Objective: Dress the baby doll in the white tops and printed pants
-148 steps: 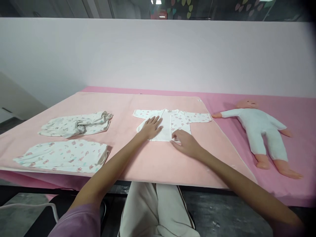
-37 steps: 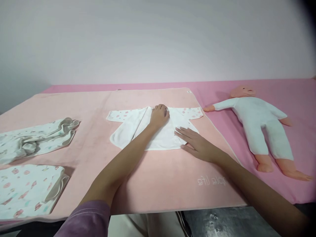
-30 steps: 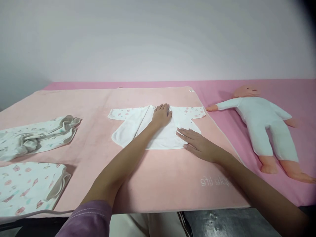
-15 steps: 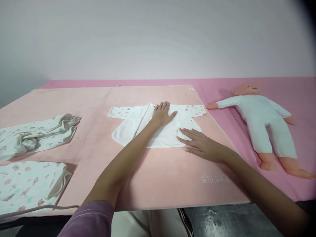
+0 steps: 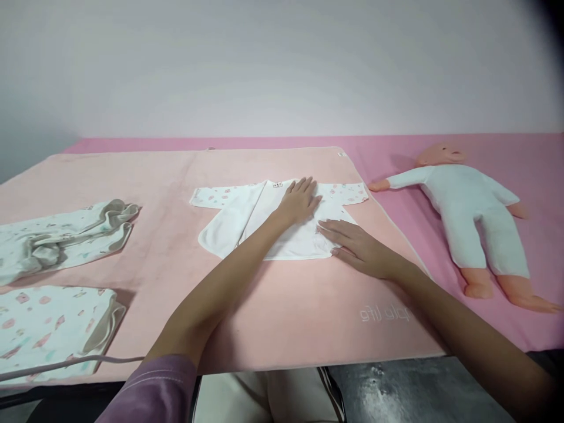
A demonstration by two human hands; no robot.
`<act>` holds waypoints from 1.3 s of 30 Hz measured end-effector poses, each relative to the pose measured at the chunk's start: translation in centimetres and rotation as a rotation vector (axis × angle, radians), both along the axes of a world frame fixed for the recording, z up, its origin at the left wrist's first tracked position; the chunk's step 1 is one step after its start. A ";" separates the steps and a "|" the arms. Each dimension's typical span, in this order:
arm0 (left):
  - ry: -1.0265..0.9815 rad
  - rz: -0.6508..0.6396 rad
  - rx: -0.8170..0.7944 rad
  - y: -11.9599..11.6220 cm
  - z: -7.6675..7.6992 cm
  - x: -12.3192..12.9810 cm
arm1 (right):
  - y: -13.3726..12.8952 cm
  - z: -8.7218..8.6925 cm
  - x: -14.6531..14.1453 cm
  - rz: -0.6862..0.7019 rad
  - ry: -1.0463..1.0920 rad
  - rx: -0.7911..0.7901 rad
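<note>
A small white baby shirt [image 5: 251, 220] lies spread on the peach mat, its patterned sleeves stretched out to both sides and its left front flap folded outward. Flat on the upper right of the shirt, near the neckline, rests my left hand [image 5: 299, 201], fingers extended. My right hand [image 5: 355, 247] lies with straight fingers on the shirt's lower right part, palm down. Both hands press on the cloth and grip nothing; they cover part of the right front.
On the right, a baby doll [image 5: 462, 200] in white lies on the pink cover [image 5: 541, 247]. Folded printed cloths, one crumpled [image 5: 88, 232] and one flat [image 5: 53, 323], lie at left. A grey cable [image 5: 88, 359] crosses the peach mat's [image 5: 273, 329] front left corner.
My left hand has slid slightly right across the shirt, uncovering the label at the neckline. My right hand has shifted a little, its fingers now closer together.
</note>
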State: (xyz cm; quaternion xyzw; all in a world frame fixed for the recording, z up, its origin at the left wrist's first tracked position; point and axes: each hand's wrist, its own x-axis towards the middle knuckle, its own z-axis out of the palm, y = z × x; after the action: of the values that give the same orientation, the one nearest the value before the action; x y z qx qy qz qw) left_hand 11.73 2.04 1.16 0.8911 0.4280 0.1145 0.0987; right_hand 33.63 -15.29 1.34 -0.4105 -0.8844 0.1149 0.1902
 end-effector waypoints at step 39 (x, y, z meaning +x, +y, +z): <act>0.066 0.039 -0.022 -8.7 -0.6 -2.7 | 2.5 -2.1 0.5 -0.372 -0.193 -0.077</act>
State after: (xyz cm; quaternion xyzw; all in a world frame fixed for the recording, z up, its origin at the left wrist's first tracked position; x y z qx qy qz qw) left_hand 9.03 -6.64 0.54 0.8847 0.4495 0.0822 0.0923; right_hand 34.16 -12.80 -0.79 -0.5826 -0.8025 0.0716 0.1068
